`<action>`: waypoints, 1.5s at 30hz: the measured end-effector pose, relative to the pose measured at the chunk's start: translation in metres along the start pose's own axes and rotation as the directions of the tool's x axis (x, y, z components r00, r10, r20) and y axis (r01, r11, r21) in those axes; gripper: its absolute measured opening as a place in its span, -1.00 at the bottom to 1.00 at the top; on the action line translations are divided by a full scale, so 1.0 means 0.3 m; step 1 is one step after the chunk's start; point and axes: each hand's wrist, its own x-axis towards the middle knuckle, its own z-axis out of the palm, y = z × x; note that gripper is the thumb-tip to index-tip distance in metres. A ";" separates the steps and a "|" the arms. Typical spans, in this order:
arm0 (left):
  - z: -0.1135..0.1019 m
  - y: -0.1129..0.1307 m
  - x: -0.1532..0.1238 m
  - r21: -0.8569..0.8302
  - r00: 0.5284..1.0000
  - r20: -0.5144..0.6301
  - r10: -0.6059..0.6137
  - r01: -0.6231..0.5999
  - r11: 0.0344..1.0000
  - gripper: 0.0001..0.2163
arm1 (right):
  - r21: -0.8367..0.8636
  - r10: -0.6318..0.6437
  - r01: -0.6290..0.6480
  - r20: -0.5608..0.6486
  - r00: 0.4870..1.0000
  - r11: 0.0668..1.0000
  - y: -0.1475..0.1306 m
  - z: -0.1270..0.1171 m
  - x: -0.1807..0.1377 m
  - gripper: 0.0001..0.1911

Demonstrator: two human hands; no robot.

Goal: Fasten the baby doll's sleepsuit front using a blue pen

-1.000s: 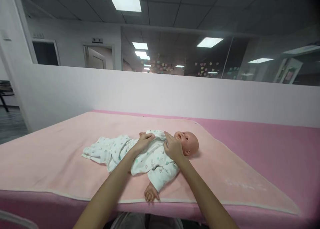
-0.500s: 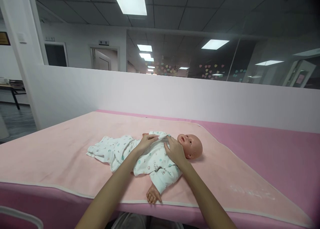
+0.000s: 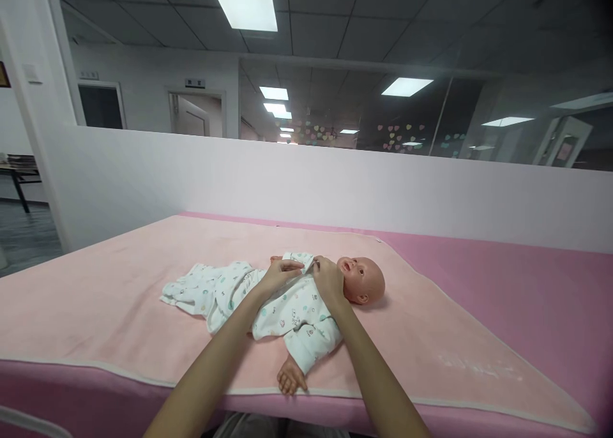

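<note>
A baby doll point(image 3: 366, 279) lies on its back, its bald head to the right and its legs to the left. It wears a white printed baby top point(image 3: 297, 310) and matching trousers point(image 3: 205, 288). My left hand point(image 3: 281, 276) is at the front of the top, fingers together and closed on the cloth. Near the doll's neck, my right hand point(image 3: 329, 282) pinches the edge of the top, thumb and fingers bent in. The two hands' fingertips are a short gap apart. One doll hand point(image 3: 291, 375) sticks out of the near sleeve; the cloth between my fingers is partly hidden.
A peach blanket point(image 3: 119, 297) with a pale border covers much of the pink padded table point(image 3: 502, 265). A low white wall point(image 3: 335, 186) runs behind it, with glass above. A white rail point(image 3: 33, 420) is at the lower left.
My right hand has turned and its fingers have curled in on the top's edge by the neck. My left fingers have bent slightly. The view has shifted a little.
</note>
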 end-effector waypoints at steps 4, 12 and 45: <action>-0.003 0.007 -0.001 0.003 1.000 -0.016 0.012 -0.012 1.000 -0.79 | 0.207 -0.076 0.164 -0.376 0.924 0.964 0.012 -0.042 -0.016 -0.81; -0.003 0.010 -0.013 -0.015 0.998 -0.068 -0.013 0.012 1.000 -0.73 | 0.395 0.047 0.236 -0.589 0.807 0.888 -0.019 -0.094 -0.046 -0.83; -0.036 -0.066 0.045 -0.441 0.968 -0.194 -0.162 0.061 0.895 -0.67 | 0.891 0.478 -0.237 0.025 0.878 0.388 -0.043 -0.004 -0.039 -0.76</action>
